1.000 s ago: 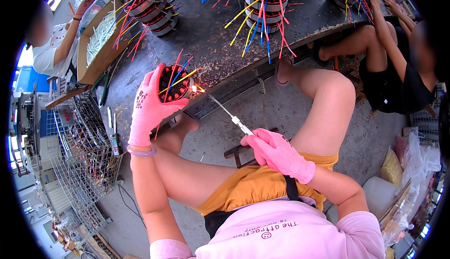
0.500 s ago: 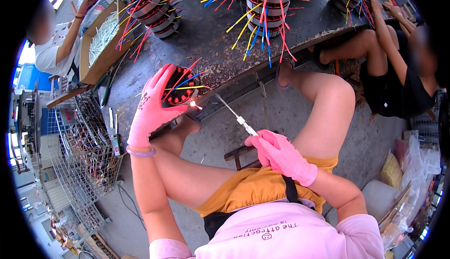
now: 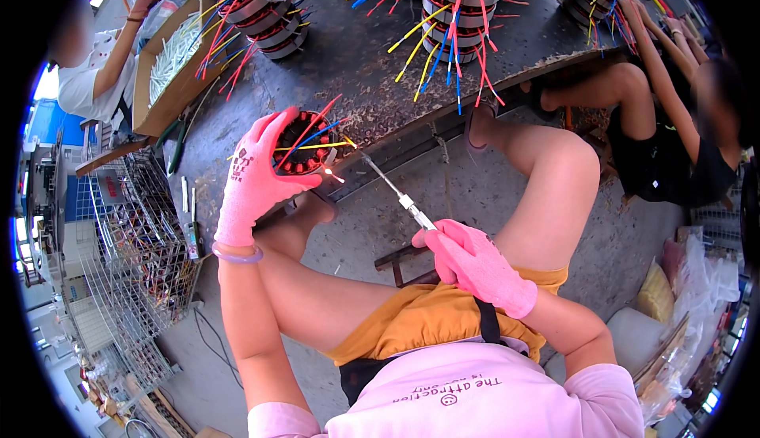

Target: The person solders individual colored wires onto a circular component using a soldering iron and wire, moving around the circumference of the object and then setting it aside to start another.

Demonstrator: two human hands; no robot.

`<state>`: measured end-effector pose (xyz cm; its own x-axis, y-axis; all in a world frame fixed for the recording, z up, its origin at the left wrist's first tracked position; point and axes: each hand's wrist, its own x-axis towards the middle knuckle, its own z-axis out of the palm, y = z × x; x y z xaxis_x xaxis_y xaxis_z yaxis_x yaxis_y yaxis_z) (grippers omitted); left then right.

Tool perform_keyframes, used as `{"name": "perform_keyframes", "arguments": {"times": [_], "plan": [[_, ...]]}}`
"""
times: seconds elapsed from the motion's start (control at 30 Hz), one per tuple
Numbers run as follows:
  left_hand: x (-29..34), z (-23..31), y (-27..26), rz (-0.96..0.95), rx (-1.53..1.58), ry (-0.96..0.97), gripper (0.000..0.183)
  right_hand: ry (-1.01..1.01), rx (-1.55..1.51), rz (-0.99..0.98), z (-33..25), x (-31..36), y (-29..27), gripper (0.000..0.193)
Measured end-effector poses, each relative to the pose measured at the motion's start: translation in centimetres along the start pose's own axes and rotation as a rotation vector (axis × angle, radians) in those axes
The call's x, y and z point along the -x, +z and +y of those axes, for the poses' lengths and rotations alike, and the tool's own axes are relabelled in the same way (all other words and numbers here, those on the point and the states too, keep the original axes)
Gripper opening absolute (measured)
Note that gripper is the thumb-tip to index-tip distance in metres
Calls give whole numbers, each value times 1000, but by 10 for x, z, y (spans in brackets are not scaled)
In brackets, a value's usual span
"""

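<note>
We counted one wound ring core (image 3: 294,139) in work, with at least three leads across its face: a red wire (image 3: 326,112), a blue wire (image 3: 317,134) and a yellow wire (image 3: 324,146). On the dark bench (image 3: 340,81) beyond, three stacks of similar cores stood in fuller view: a left stack (image 3: 269,30), a middle stack (image 3: 459,14) and a right stack (image 3: 590,2); others were cut by the upper edge. One cardboard box (image 3: 186,89) held white sticks (image 3: 172,51) too numerous to count. We noted at least two co-workers, one at left (image 3: 95,89) and one at right (image 3: 704,173).

The left hand (image 3: 257,170), pink-gloved, reached up and forward, its fingers bent around the core's far left side and its thumb along the near side. The right hand (image 3: 479,268), likewise gloved, lay lower, above the lap, closed around the handle of one slender tool (image 3: 405,200) that slanted up and leftward.

We found the core clasped within the left hand's curve, at the bench's near edge, its wound face upward. The tool's tip pointed toward the wire ends; whether it touched them we could not tell. One bright glow (image 3: 329,171) showed just beyond the left thumb.
</note>
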<state>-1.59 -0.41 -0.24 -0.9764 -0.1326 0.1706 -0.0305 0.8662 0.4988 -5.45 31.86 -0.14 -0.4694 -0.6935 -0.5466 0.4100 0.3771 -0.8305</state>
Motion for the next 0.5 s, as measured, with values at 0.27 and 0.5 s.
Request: {"name": "perform_keyframes", "arguments": {"times": [0.27, 0.5], "plan": [[2, 2, 2, 3, -23, -33, 91, 58, -49, 6, -5, 2, 0, 35], [3, -3, 4, -1, -10, 8, 93, -33, 29, -1, 1, 0, -2, 36]]}}
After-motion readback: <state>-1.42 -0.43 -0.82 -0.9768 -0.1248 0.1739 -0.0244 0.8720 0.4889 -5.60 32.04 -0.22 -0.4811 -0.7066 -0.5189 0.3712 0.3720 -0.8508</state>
